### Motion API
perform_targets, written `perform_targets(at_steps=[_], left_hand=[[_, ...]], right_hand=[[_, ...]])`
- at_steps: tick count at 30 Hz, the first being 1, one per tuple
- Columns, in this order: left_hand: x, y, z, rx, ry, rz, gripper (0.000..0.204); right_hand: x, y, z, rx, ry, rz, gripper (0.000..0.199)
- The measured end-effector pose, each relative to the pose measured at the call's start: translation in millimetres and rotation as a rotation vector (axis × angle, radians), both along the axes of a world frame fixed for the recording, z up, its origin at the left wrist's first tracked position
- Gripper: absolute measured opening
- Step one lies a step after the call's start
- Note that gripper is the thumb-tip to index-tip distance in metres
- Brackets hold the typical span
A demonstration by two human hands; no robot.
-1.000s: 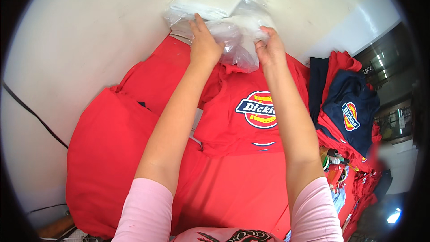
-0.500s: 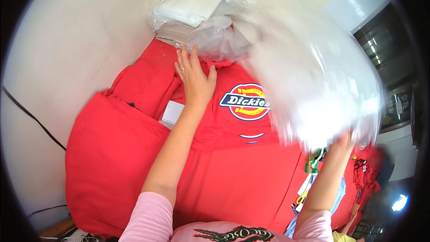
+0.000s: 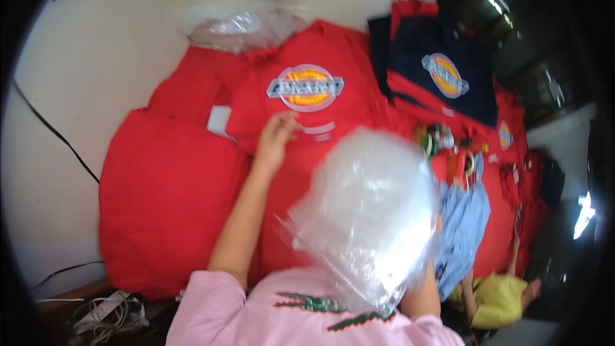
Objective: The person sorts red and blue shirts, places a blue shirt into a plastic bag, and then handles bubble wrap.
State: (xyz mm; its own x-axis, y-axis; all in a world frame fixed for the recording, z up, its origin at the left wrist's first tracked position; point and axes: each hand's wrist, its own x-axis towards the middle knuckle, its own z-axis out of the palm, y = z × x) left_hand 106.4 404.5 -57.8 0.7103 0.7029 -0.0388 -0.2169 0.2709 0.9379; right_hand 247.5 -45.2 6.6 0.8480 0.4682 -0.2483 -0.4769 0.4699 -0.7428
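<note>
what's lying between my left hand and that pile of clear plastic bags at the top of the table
In the head view, only red garment: the folded red shirt, with its oval chest emblem, lies between your left hand and the pile of clear plastic bags.

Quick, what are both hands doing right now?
Left hand: open, resting on the red shirt.
Right hand: hidden behind the clear plastic bag; grip cannot be told.
</note>
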Motion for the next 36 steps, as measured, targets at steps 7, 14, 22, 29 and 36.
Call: perform_targets(at_steps=[7, 14, 22, 29, 36], left_hand=[[-92.2, -4.2, 1.8, 0.063, 0.222, 0.114, 0.034], [-166.1, -44.3, -31.8, 0.318, 0.443, 0.137, 0.043], [-206.6, -86.5, 5.9, 0.587, 0.880, -0.261, 0.050], [-257.5, -81.0, 68.3, -0.043, 0.432, -0.072, 0.034], [-273.0, -108.8, 102.5, -0.165, 0.145, 0.022, 0.038]], right_hand=[[-28.5, -20.2, -51.2, -1.014, -0.472, 0.601, 0.029], [-80.4, -49.9, -85.6, -1.221, -0.720, 0.240, 0.033], [-102.4, 59.0, -54.7, -1.318, -1.465, 0.659, 0.091], [-134.0, 103.8, -130.4, -1.366, -1.588, 0.712, 0.085], [-148.9, 137.5, -70.4, -0.963, -1.254, 0.506, 0.078]])
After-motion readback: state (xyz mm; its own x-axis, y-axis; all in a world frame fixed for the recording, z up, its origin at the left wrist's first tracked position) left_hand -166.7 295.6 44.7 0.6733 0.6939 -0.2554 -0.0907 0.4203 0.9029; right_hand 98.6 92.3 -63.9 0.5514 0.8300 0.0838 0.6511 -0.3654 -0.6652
